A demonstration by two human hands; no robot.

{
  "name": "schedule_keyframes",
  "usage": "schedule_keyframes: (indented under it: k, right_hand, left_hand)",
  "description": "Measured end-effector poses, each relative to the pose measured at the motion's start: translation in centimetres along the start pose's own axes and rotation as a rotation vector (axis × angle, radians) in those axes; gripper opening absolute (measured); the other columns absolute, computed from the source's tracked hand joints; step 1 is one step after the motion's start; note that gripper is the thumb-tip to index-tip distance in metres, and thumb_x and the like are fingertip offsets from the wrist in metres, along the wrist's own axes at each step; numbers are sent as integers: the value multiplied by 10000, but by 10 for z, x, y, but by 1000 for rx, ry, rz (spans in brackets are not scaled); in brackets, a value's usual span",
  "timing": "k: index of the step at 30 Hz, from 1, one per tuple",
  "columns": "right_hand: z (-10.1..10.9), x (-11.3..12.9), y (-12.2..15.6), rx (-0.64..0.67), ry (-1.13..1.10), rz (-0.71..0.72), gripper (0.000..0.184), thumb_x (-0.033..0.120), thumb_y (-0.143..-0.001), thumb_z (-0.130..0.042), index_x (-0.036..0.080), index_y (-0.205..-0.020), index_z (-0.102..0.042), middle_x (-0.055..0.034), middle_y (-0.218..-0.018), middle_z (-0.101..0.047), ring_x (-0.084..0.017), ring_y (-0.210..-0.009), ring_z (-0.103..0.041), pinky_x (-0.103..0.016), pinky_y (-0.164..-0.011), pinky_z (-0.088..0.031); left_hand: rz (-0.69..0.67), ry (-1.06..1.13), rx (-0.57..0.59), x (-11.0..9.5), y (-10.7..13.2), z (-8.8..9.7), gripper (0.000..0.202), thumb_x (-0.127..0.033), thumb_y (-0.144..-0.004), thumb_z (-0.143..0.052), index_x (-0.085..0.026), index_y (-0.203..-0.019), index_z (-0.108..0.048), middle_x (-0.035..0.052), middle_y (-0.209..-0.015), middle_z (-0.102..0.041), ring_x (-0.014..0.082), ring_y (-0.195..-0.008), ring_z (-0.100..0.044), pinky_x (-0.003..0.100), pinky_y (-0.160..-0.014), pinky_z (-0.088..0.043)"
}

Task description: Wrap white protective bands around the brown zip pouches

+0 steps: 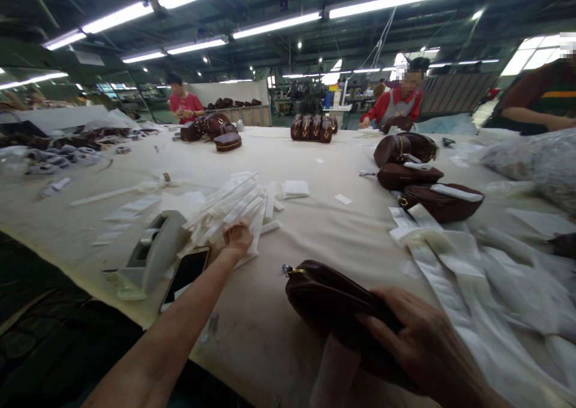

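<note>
My left hand is at the near side of a heap of white strips, with its fingers curled and pinched on a strip; the fingertips are partly hidden. In my right hand is a dark brown zippered bag, tilted at the table's near side. Thumb and fingers lie on either side of it, and its gold zipper end and metal ring point left. A pale strip hangs below the bag. Beside my left forearm are a phone and a grey tape dispenser.
More brown bags stand at the right, others at the far middle. White wrapping strips and plastic bags cover the right side. Co-workers are across the table. Its near edge runs diagonally at lower left.
</note>
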State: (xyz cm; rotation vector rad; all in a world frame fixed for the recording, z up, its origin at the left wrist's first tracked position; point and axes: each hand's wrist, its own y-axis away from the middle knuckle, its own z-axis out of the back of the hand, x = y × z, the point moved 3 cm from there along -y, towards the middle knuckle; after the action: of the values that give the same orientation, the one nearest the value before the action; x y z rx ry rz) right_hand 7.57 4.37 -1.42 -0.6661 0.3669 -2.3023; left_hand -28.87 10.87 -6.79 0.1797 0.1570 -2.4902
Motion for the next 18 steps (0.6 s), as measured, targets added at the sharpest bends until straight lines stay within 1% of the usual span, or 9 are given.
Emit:
schedule_keyframes:
  k: [2, 4, 6, 7, 9, 10, 12, 15, 18]
  right_hand:
    - [1, 3, 0, 4, -3, -34, 171, 358, -805, -567, 207, -837, -641, -30, -730, -683, -188, -651, -656, -291, -584, -518]
    - [0, 6, 0, 0, -7, -53, 145, 330, -791, -574, 202, -825, -633, -38, -730, -679, -200, -661, -652, -309, -594, -513]
    - [-1, 6, 0, -31, -23, -68, 154, 317, -770, -585, 190, -849, -621, -48, -742, -679, -210, -672, -654, -319, -594, -514]
    - [-1, 6, 1, -49, -39, -86, 190, 319, -760, -593, 181, -890, -610, -53, -754, -680, -212, -674, -656, -322, -596, -519]
    - [-3, 2, 3, -93, -87, -146, 327, 335, -741, -613, 165, -1016, -569, -62, -796, -684, -211, -672, -660, -332, -610, -536]
    - [-4, 0, 5, -116, -118, -185, 423, 345, -727, -631, 162, -1095, -531, -65, -827, -683, -211, -682, -662, -337, -623, -545]
    - [-6, -5, 9, -163, -187, -257, 637, 366, -686, -682, 173, -1238, -428, -74, -909, -671, -216, -741, -665, -354, -669, -561]
    - [-8, -10, 17, -267, -316, -295, 864, 414, -632, -748, 203, -1345, -307, -97, -1029, -621, -225, -845, -647, -385, -732, -569]
    - [-2, -10, 23, -424, -428, -221, 774, 402, -687, -728, 226, -1332, -338, -113, -1108, -573, -229, -919, -628, -407, -783, -561]
  left_hand:
    - [-21, 76, -1, -10, 8, 11, 154, -222, -810, -595, -111, -916, -612, 92, -838, -662, 222, -834, -636, 336, -760, -492]
    - [-69, 164, -15, -23, 24, 28, 221, -233, -800, -606, -129, -995, -600, 74, -848, -671, 194, -794, -641, 278, -706, -494]
    - [-207, 287, -48, -40, 50, 49, 274, -266, -835, -580, -163, -1089, -572, 37, -897, -672, 144, -785, -633, 230, -705, -495]
    - [-321, 369, -71, -50, 66, 59, 251, -285, -849, -571, -185, -1079, -584, 20, -903, -668, 125, -785, -625, 215, -711, -495]
    - [-811, 680, -131, -73, 104, 80, 162, -274, -852, -577, -175, -960, -645, 38, -859, -664, 133, -775, -613, 233, -707, -503]
    - [-1013, 750, -122, -82, 122, 86, 142, -248, -864, -564, -178, -947, -655, 42, -846, -663, 133, -775, -610, 241, -714, -503]
    - [-1273, 790, -120, -93, 146, 91, 148, -180, -881, -531, -184, -955, -659, 43, -820, -660, 128, -761, -597, 249, -709, -497]
    - [-1366, 730, -117, -98, 155, 87, 188, -132, -894, -495, -189, -997, -642, 39, -811, -648, 119, -740, -574, 237, -682, -482]
    - [-1420, 613, -110, -99, 155, 82, 209, -130, -912, -445, -177, -995, -632, 40, -797, -635, 119, -714, -548, 229, -654, -468]
